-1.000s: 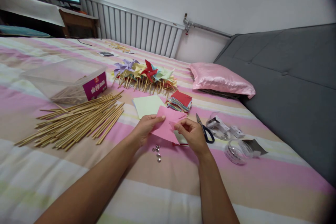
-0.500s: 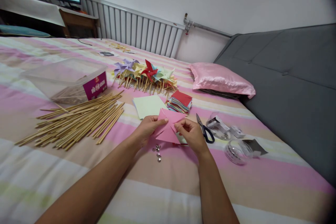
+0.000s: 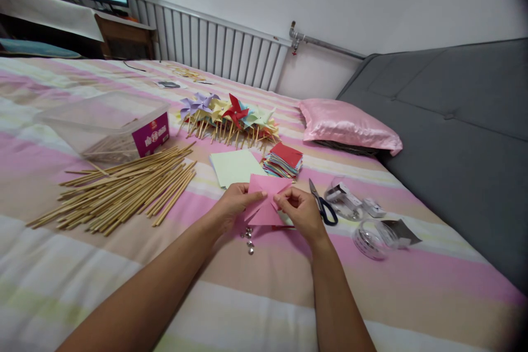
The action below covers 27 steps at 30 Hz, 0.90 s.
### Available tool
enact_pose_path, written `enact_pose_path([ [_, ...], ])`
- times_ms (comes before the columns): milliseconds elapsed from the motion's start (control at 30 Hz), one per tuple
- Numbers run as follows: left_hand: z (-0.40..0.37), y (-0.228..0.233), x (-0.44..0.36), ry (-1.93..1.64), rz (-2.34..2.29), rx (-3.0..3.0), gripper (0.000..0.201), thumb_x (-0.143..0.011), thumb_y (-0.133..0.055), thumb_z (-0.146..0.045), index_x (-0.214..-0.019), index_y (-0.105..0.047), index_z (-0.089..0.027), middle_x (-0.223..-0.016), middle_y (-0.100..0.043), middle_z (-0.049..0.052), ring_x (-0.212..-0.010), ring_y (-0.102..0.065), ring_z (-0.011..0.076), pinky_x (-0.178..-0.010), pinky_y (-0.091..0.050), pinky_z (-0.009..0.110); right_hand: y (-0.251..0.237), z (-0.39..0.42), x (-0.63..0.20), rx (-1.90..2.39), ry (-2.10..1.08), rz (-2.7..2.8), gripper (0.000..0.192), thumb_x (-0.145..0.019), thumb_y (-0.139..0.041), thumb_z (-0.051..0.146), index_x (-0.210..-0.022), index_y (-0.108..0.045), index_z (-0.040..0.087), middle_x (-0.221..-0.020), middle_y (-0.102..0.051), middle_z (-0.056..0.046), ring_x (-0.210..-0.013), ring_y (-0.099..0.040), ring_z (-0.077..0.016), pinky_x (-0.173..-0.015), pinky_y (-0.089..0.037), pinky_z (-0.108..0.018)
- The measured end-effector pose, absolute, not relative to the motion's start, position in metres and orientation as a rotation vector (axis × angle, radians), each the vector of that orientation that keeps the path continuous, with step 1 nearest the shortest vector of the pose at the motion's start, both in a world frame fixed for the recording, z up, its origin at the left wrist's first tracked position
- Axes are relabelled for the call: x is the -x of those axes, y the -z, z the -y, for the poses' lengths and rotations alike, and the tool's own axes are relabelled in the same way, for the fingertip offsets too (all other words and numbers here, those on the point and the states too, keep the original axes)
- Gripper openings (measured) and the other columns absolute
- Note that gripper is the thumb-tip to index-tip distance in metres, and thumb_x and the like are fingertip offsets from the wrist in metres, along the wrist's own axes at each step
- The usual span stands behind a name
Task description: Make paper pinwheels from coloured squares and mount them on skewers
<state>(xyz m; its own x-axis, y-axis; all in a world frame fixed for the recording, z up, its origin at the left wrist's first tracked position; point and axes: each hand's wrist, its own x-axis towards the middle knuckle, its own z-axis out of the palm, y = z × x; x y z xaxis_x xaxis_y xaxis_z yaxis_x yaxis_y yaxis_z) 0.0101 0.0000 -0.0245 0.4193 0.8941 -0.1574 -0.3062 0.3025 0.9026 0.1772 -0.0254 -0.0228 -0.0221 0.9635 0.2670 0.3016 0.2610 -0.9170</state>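
Observation:
A pink paper square [image 3: 264,214] with slits cut in from its corners is held up between my two hands. My left hand [image 3: 237,203] pinches its left side, thumb on top. On the right, my right hand [image 3: 300,208] pinches a corner of the paper bent in toward the middle. Several shiny metal thumbtacks [image 3: 249,243] lie on the bedsheet just below the paper. Beyond it are a pale green paper stack [image 3: 237,166] and a pile of small coloured paper squares topped with red [image 3: 286,155].
Scissors [image 3: 324,206] and clear round containers [image 3: 374,239] lie to the right. Wooden sticks [image 3: 127,192] spread at the left beside a clear plastic box [image 3: 99,121]. Finished pinwheels [image 3: 231,113] lie behind; a pink pillow [image 3: 348,126] rests against the grey headboard [image 3: 449,93].
The pink paper has turned slightly in my hands, and my left thumb has moved a little toward its middle. My right hand keeps its pinch on the corner.

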Motion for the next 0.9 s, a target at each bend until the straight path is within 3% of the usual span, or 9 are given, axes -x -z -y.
enact_pose_path([
  [300, -0.0002, 0.0263, -0.0103, -0.890, -0.744, -0.935, 0.034, -0.059, -0.075, -0.038, -0.074, -0.069, -0.009, -0.067, -0.069, 0.010, -0.057, -0.062, 0.0183, -0.060, -0.046, 0.028, 0.0278, 0.0224, -0.1780, 1.238, -0.815, 1.528, 0.024, -0.072, -0.064, 0.038, -0.061, -0.059, 0.017, -0.060, -0.060, -0.001, -0.056, -0.053, -0.0139, -0.056, -0.041, -0.025],
  [900, 0.0025, 0.0248, -0.0126, -0.903, -0.830, -0.961, 0.035, -0.055, -0.079, -0.028, -0.082, -0.070, -0.008, -0.072, -0.070, 0.010, -0.064, -0.064, 0.0195, -0.064, -0.048, 0.029, 0.0301, 0.0210, -0.1767, 1.276, -0.727, 1.538, 0.021, -0.071, -0.065, 0.037, -0.067, -0.059, 0.018, -0.065, -0.060, -0.002, -0.057, -0.054, -0.0139, -0.055, -0.043, -0.026],
])
